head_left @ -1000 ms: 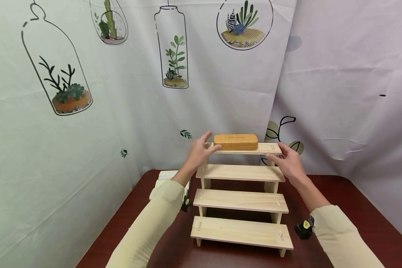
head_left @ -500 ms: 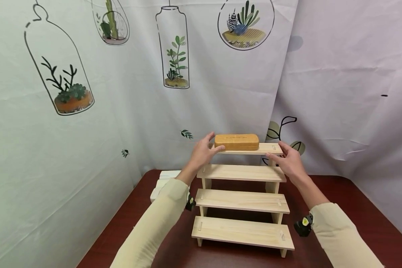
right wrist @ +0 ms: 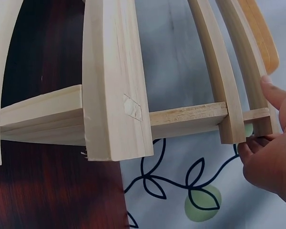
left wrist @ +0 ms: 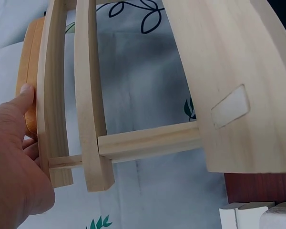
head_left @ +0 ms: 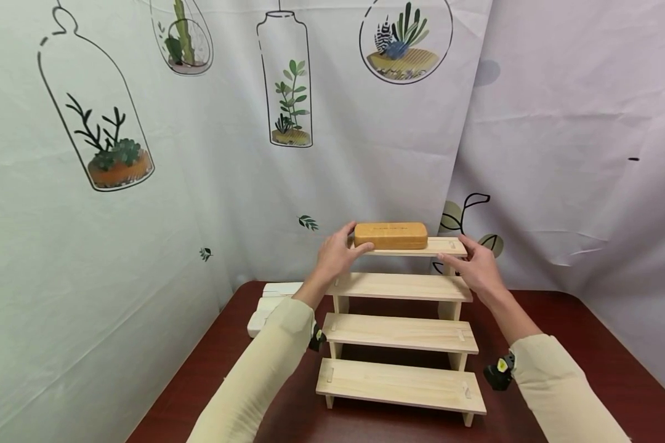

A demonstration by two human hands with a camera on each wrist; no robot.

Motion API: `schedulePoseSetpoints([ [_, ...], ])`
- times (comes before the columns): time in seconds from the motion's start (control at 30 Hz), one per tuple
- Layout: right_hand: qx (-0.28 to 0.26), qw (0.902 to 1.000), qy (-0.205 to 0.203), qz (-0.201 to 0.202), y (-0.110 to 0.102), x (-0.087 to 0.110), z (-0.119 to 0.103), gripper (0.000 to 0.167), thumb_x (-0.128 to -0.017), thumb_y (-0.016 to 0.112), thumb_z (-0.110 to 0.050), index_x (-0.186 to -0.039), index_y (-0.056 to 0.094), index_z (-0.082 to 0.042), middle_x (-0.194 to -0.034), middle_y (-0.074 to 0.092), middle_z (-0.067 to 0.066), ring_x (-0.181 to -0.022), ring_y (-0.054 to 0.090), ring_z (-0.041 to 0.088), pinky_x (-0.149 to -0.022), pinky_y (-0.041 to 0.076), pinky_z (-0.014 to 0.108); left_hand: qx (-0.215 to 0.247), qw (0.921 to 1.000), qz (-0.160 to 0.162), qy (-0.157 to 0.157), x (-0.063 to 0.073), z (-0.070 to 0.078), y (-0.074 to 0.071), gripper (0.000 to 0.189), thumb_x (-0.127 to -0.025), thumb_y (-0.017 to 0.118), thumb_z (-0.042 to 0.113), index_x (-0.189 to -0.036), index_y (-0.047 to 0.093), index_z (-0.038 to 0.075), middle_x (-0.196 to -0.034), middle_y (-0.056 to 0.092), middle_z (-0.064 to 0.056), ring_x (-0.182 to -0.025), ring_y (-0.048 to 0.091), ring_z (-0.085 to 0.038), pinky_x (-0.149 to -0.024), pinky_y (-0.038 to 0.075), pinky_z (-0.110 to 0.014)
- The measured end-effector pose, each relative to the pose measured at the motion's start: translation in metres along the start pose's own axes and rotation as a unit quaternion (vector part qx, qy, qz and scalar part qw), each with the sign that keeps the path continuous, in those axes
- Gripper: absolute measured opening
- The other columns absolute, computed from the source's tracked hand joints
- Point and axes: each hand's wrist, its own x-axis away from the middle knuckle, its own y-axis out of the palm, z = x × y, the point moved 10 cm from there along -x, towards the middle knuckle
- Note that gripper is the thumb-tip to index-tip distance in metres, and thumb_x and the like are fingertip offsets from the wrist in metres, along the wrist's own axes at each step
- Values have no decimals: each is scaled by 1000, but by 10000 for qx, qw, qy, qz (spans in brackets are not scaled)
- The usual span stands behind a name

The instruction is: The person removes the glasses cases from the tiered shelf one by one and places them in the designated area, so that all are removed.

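Observation:
A yellow-brown, oblong hard case (head_left: 390, 235) with small lettering lies lengthwise on the top board of a pale wooden stepped rack (head_left: 399, 332). My left hand (head_left: 335, 255) is at the case's left end, its thumb across the front face and fingers behind. In the left wrist view, the thumb of that hand (left wrist: 14, 157) presses the case (left wrist: 31, 62), while the other fingers are partly hidden. My right hand (head_left: 479, 267) grips the right end of the top board. From the right wrist, this hand (right wrist: 276, 143) shows its thumb on the board's edge and its fingers curled beneath.
The rack stands on a dark red table (head_left: 537, 314) with several steps descending toward me. White blocks (head_left: 263, 307) lie on the table left of the rack, partly behind my left sleeve. A printed cloth (head_left: 227, 154) hangs behind and beside the table.
My left hand has shifted slightly right, and its spread index finger has closed in against the case's end. The right hand keeps its grip; case and rack look unmoved.

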Motion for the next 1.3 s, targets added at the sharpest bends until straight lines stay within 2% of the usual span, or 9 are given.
schedulePoseSetpoints([
  [0.27,127,9999,-41,24,-2,0,0,87,-103,74,-29,-166,24,2,-159,42,33,-141,49,45,-116,42,58,160,9998,35,69,0,0,0,80,-93,82,42,-159,50,11,-152,60,-8,-136,58,-31,-115,42,-52],
  [0.57,334,9994,-78,-34,-3,-1,-1,89,-102,75,-31,-165,24,6,-163,35,34,-148,40,49,-118,37,63,596,9979,199,162,1,0,-4,79,-90,87,36,-155,54,7,-150,61,-10,-140,56,-30,-121,38,-47],
  [0.87,465,9989,-35,-42,-2,-2,-1,88,-102,75,-31,-165,24,4,-163,33,35,-149,37,50,-118,36,64,1038,9930,363,430,3,2,-10,76,-89,89,27,-151,55,-1,-146,63,-17,-135,62,-28,-111,50,-35],
  [1.07,437,9990,-27,-77,-1,-2,-1,88,-103,75,-30,-166,23,3,-162,36,34,-148,40,48,-118,37,62,1308,9891,384,549,6,3,-14,77,-89,89,25,-151,55,-3,-146,63,-18,-135,62,-27,-107,53,-32],
  [1.3,487,9988,17,-73,-3,-2,-1,88,-103,74,-32,-166,23,3,-160,38,35,-145,44,48,-116,40,62,1604,9848,384,549,10,5,-18,76,-86,91,21,-150,56,-3,-146,63,-19,-137,61,-28,-109,51,-30],
])
